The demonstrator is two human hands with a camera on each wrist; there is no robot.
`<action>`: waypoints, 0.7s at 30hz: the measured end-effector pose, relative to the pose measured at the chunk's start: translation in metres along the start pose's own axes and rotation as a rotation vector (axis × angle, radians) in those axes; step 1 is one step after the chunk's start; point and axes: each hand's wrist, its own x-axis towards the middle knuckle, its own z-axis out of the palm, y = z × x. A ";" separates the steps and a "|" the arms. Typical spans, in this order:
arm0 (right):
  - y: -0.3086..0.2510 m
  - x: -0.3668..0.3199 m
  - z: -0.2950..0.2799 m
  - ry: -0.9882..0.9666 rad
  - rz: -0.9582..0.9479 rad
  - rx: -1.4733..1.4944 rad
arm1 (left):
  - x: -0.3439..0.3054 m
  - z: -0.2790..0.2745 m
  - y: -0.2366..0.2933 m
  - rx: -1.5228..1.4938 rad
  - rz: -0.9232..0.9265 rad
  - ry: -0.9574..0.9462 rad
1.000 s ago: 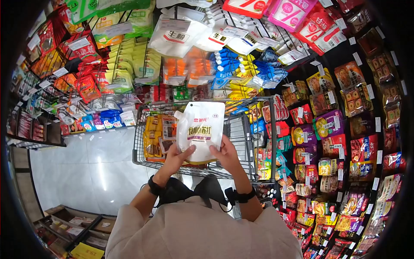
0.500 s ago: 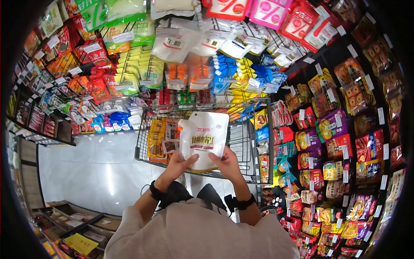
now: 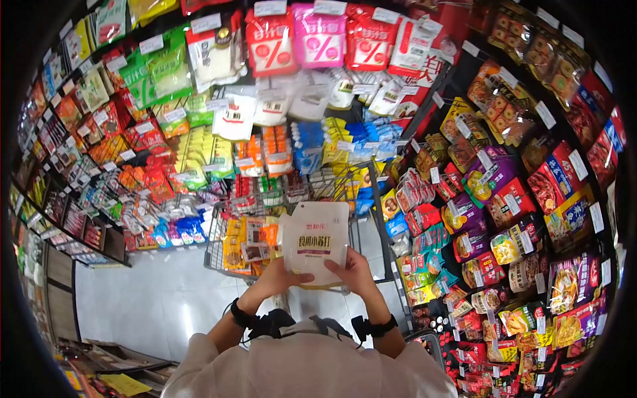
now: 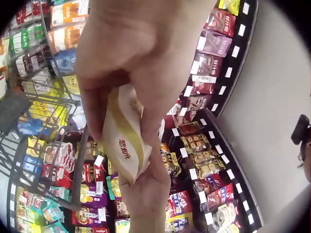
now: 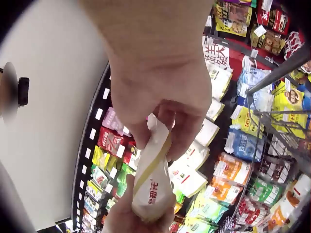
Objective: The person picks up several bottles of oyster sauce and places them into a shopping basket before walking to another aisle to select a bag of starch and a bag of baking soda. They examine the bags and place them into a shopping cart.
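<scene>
A white baking soda pouch (image 3: 314, 229) with dark lettering and a thin purple band is held upright, its printed face towards me. My left hand (image 3: 277, 278) grips its lower left side, thumb lying across the front. At the lower right corner my right hand (image 3: 357, 273) grips it too, thumb on the front and fingers behind. Both wrist views show the pouch edge-on: its gold-striped bottom (image 4: 127, 128) sits between the hands. In the head view it overlaps a wire shopping cart (image 3: 211, 247), where yellow-orange packs (image 3: 233, 247) lie at the left.
Ahead, a wall rack carries hanging bags, among them white pouches (image 3: 233, 118) and pink and red sugar bags (image 3: 320, 40). Racks of packaged food (image 3: 511, 199) run close along the right. Grey tiled floor (image 3: 133, 298) shows at the left, with a low shelf (image 3: 126, 358) behind it.
The head view has tilted up, so more upper shelf rows show and the pouch and cart appear lower. Both hands keep their grip on the pouch.
</scene>
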 end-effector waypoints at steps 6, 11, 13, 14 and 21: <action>0.034 -0.033 -0.058 0.013 -0.075 -0.154 | 0.006 0.060 0.002 0.024 0.089 -0.046; 0.029 -0.035 -0.077 0.010 0.025 -0.059 | 0.025 0.070 0.010 -0.072 -0.060 -0.172; 0.012 -0.029 -0.080 0.021 0.074 -0.085 | 0.039 0.068 0.004 -0.048 -0.103 -0.213; 0.007 -0.025 -0.082 0.025 0.094 -0.066 | 0.045 0.069 -0.002 -0.067 -0.087 -0.220; 0.010 0.008 -0.128 0.090 0.148 -0.163 | 0.136 0.085 -0.033 0.057 0.320 -0.283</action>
